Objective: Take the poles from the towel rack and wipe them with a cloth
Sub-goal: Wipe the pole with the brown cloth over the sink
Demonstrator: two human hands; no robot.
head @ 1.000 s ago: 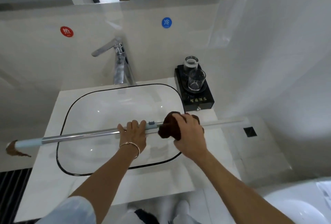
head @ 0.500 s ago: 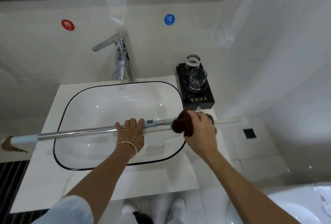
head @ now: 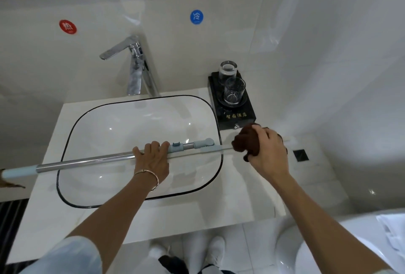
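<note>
The pole (head: 87,162) is stretching level over the sink (head: 65,142), running from the far left across to the counter on the right. The left hand (head: 153,159) is gripping it from above, fingers curling over the metal beside the blue collar. The right hand (head: 267,153) is clutching the brown cloth (head: 245,142) around the pole's thin right end, just in front of the black tray (head: 241,118).

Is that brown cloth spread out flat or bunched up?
Bunched up. The brown cloth is a crumpled wad with folds and lumps showing, gripped in the right hand against the pole.
</note>
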